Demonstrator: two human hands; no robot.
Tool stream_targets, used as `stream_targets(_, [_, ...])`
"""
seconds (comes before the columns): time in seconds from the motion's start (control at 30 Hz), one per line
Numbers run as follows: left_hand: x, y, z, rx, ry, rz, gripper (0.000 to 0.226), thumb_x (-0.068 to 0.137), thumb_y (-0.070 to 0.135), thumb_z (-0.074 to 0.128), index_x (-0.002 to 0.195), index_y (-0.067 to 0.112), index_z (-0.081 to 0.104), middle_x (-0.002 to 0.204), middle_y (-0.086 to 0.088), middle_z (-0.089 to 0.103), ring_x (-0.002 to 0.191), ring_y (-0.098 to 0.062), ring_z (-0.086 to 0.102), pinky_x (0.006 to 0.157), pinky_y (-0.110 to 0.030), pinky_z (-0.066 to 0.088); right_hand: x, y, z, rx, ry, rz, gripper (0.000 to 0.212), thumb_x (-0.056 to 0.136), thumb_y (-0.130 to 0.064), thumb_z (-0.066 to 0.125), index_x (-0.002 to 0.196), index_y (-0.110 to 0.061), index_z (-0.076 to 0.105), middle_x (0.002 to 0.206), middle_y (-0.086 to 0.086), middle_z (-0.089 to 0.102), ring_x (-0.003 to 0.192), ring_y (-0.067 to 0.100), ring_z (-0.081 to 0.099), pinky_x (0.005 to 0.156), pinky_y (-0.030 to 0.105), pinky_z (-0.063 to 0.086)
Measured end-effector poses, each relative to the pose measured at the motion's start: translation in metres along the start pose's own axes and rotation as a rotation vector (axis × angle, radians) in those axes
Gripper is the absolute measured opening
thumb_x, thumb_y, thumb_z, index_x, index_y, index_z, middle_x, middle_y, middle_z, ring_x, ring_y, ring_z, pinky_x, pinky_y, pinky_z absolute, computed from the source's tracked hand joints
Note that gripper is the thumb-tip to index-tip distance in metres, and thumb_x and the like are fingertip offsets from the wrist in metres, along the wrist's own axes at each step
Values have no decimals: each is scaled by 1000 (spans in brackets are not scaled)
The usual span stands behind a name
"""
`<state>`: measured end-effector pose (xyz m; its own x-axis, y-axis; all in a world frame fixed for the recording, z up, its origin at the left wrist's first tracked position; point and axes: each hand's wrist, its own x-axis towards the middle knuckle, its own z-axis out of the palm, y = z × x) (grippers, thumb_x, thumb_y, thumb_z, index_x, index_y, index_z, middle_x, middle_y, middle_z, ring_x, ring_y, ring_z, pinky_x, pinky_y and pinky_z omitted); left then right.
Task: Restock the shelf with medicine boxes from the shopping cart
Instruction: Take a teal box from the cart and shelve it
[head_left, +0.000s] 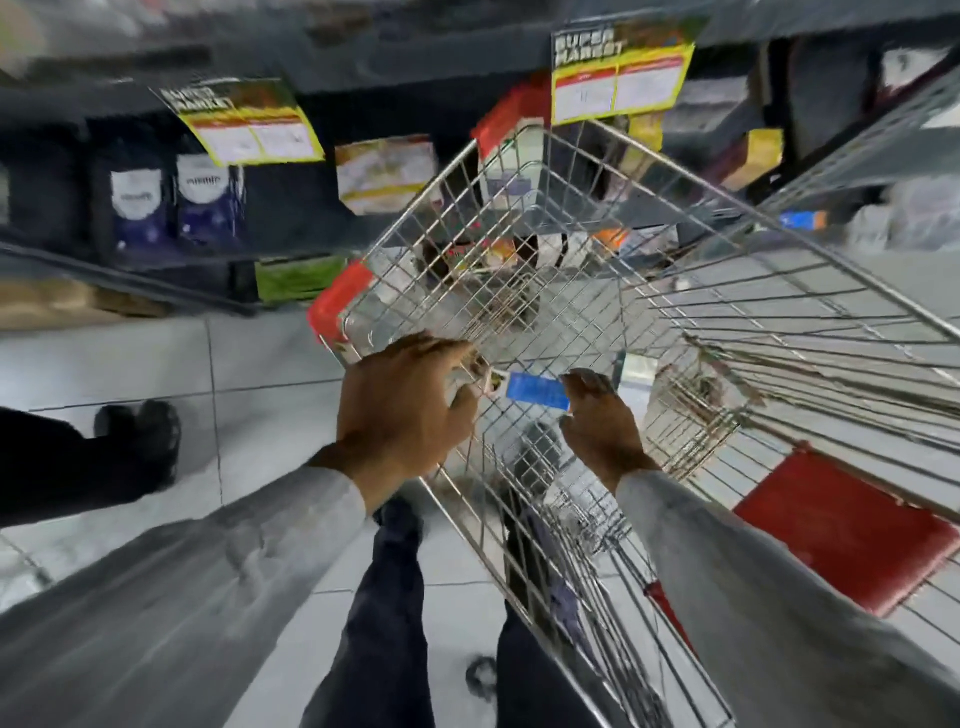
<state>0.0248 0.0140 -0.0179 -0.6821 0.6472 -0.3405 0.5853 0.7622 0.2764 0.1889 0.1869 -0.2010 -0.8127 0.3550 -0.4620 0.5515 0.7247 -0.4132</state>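
A wire shopping cart (675, 218) with red corner guards stands tilted in front of me, its nose against the dark shelf (291, 218). Several blurred medicine boxes (524, 254) lie at the cart's far end. Over the near left side of the basket I hold a small white box with a blue label (535, 392) between both hands. My left hand (405, 410) is curled around its left end. The fingers of my right hand (602, 421) press on its right end. Motion blur hides the print on the box.
The shelf carries purple packs (202, 202), a yellow-and-white box (387, 174), a green box (296, 278) and yellow price tags (618, 73). Another person's dark shoe (137, 441) stands on the tiled floor at left. A red seat flap (841, 525) sits at the cart's near right.
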Motion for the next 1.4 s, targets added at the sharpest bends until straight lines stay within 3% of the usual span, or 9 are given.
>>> stream_targets(0.13, [0,0,-1,6,16,-14,50,85,44,57,132,30,64,129,9,69,121,-13,62,93,-35,55,-2,-2,1,66,81,17,66,75,-7,61,140,-10,50,140,8,53,130,29,48,95,45,55])
stream_targets(0.23, [-1,2,-1,20,16,-22,50,85,44,58,133,30,64,129,10,69,120,-13,62,91,-33,52,-9,7,0,80,210,230,76,72,-11,67,143,-8,41,138,13,49,126,30,46,104,43,48])
stream_targets(0.37, [-1,3,-1,21,8,-24,50,85,44,58,133,30,64,127,10,70,119,-13,63,89,-32,52,-23,24,6,289,251,589,81,72,-21,79,140,-15,35,127,15,48,110,30,50,85,39,52])
stream_targets(0.57, [-3,3,-3,18,30,-5,50,87,45,58,135,30,61,128,10,70,119,-13,63,87,-31,51,-22,36,19,340,243,680,61,75,-21,79,122,-10,41,109,14,68,86,31,66,67,36,56])
stream_targets(0.87, [-18,16,-18,-138,14,46,54,90,40,54,143,26,53,136,1,63,123,-22,59,96,-37,53,-89,-39,-93,312,449,468,32,77,-18,69,95,-25,43,81,-6,57,66,9,54,53,22,38])
stream_targets(0.93, [-25,26,-43,-188,58,104,52,92,34,56,144,27,52,140,2,61,125,-19,58,98,-35,51,-106,-65,-133,306,496,479,35,72,-18,74,94,-22,47,84,-2,57,70,19,56,58,27,44])
stream_targets(1.07, [-33,46,-121,-282,241,230,53,92,34,54,144,30,52,144,7,59,132,-14,53,105,-36,48,-139,-121,-212,347,675,447,60,64,-35,75,120,-26,55,109,1,66,95,29,63,78,38,52])
stream_targets(1.27, [-54,69,-264,-361,552,402,51,97,35,56,146,29,51,149,8,54,139,-10,42,113,-30,36,-185,-205,-323,367,981,222,64,67,-42,75,127,-31,56,104,-10,59,88,17,56,73,30,39])
stream_targets(1.4, [-61,66,-348,-367,794,484,47,94,31,59,141,27,57,142,7,60,135,-11,50,112,-31,40,-198,-245,-392,418,1144,93,73,62,-42,71,133,-32,57,113,-8,63,93,17,62,77,30,47])
